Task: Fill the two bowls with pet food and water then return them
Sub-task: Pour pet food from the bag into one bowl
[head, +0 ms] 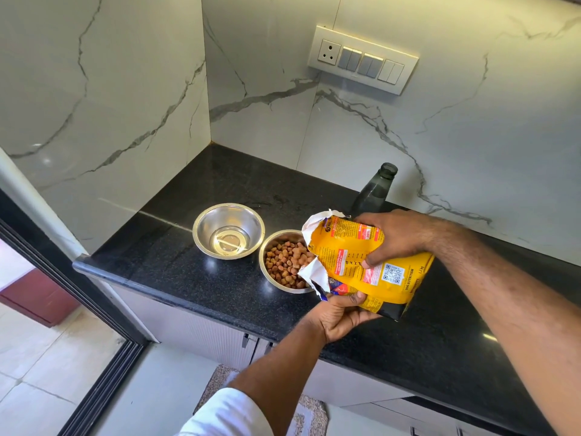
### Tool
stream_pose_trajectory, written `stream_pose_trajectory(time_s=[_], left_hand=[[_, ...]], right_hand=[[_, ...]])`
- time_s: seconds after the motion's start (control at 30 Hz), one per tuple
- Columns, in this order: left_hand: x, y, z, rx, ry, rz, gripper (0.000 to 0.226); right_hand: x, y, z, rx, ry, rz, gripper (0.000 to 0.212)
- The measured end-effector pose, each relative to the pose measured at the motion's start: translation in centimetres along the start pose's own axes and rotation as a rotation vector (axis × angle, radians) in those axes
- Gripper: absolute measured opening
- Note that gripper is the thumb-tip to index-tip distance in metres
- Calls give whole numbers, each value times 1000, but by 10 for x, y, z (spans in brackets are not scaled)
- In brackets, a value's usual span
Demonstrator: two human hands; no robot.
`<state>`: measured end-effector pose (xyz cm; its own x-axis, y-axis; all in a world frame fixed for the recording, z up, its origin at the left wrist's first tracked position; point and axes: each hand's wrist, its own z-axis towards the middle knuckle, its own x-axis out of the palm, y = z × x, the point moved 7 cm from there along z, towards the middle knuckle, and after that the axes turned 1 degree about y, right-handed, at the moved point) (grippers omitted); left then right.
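Two steel bowls stand side by side on the black counter [176, 265]. The left bowl [228, 229] holds a little clear water. The right bowl [284, 262] is heaped with brown kibble. A yellow pet food bag [361, 262] is tipped on its side with its torn mouth over the right bowl's edge. My right hand [397, 237] grips the bag from above. My left hand [341, 316] holds its lower edge from underneath. A dark bottle [375, 191] with no cap stands behind the bag, its base hidden.
Marble walls meet in a corner behind the bowls. A switch panel [363, 59] is on the back wall. The counter's front edge runs diagonally, with cabinet doors [201, 328] below and a speckled mat [301, 413] on the floor. A dark door frame [103, 372] is at left.
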<state>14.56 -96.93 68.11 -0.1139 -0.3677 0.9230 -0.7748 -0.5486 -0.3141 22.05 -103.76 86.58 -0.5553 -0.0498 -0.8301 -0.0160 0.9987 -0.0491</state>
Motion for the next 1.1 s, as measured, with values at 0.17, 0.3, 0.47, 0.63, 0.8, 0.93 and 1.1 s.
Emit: stream_pose_trajectory(time_s=[0.17, 0.3, 0.47, 0.63, 0.8, 0.93, 1.1], left_hand=[[0, 1, 0, -14, -18, -7, 53], [-6, 2, 2, -14, -24, -21, 41], [-8, 2, 2, -14, -25, -23, 42], [-1, 0, 2, 2, 12, 5, 52], [2, 1, 2, -3, 53, -10, 69], [3, 0, 1, -9, 66, -18, 69], [1, 1, 0, -21, 67, -29, 64]], right_hand=[[0, 0, -2, 6, 5, 3, 98], [-1, 1, -4, 8, 4, 0, 98], [-1, 2, -5, 17, 5, -3, 98], [-2, 3, -7, 16, 5, -5, 99], [-3, 5, -7, 15, 3, -7, 99], [-5, 6, -7, 11, -5, -14, 101], [-5, 7, -6, 6, -5, -12, 100]])
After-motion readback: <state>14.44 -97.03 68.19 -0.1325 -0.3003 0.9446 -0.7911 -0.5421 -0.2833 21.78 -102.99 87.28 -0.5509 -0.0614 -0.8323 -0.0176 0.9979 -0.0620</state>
